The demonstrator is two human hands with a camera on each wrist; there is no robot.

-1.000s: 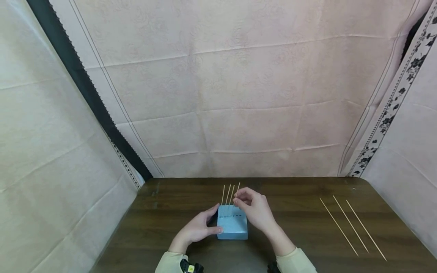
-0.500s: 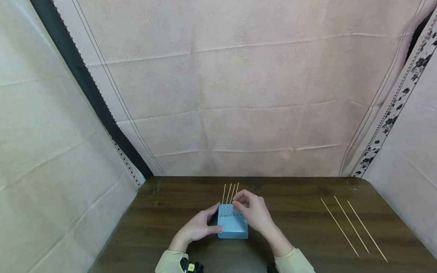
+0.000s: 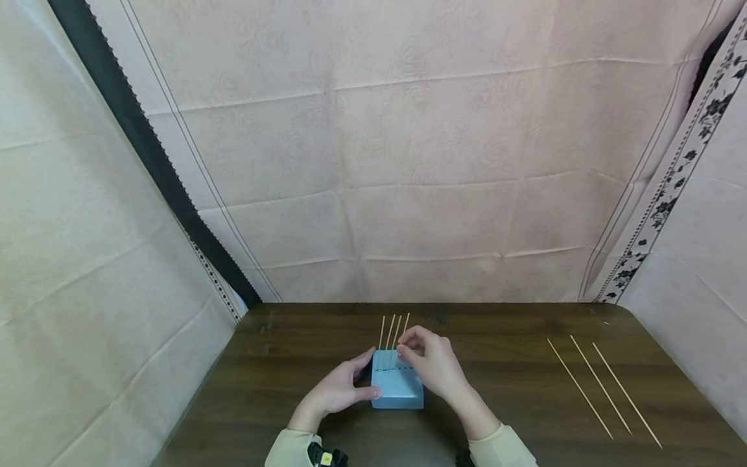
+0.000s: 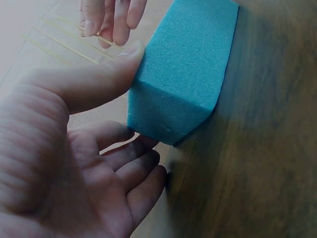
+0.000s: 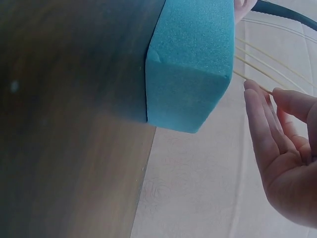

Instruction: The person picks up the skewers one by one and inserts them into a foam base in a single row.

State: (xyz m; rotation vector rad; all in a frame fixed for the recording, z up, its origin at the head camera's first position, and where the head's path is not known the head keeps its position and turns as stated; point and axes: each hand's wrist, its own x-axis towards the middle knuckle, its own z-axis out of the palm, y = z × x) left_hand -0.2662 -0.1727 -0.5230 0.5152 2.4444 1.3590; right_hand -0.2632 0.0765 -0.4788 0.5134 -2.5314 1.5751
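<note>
A light blue foam block (image 3: pixel 398 392) stands on the table with thin wooden sticks (image 3: pixel 382 332) rising in a row from its top. My left hand (image 3: pixel 338 389) grips the block's left side; in the left wrist view the thumb (image 4: pixel 106 79) lies along one edge and the fingers reach the opposite side. At the right end of the row, my right hand (image 3: pixel 434 364) pinches a stick (image 5: pixel 239 75) between thumb and fingertips, close above the block. The right wrist view shows that stick's lower end meeting the block. A row of small dark marks runs across the block's near face.
Three loose sticks (image 3: pixel 600 384) lie roughly parallel on the brown wooden table (image 3: pixel 496 331), to the right of the hands. Pale cloth (image 3: pixel 438 162) hangs behind the table, with more cloth at both sides.
The right hand has shifted slightly left with its stick, which now leans a little less and sits closer to the other sticks. The left hand keeps its grip on the block.
</note>
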